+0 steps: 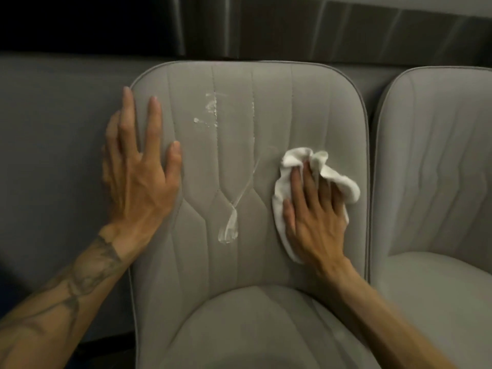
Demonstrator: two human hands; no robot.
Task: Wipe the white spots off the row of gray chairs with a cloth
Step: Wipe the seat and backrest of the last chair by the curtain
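Cloth (294,157), white and bunched, is lying against the right half of the middle backrest (292,107). The right hand (314,217) is pressing it there with fingers spread and laid nearly straight over it; the tips are sinking into the folds, so any curl at the ends is hidden. Left hand (138,177) is resting flat, fingers straight and apart, on the backrest's left edge, apparently bracing the chair.

White marks are showing left of the cloth: an upper cluster (211,105) far up the backrest, a thin streak (253,169) running down a seam, and a lower smear (229,230) near the seat (253,328). Judgement: wiping on this chair is only partly done. Neighbouring chair (431,155) to the right is showing no marks in its visible part.

Risks from here:
- The residue is looking pasty; a broad sweep leftward is likely to be dragging it across clean fabric rather than lifting it.
- The streak is sitting in stitching; light pressure is likely to be leaving white in the groove.
- The cloth is loosely wadded; a loaded fold may be redepositing material unless a fresh face is turned out.
- If the bracing hand is lifting off, the backrest may be rocking away and pressure dropping.
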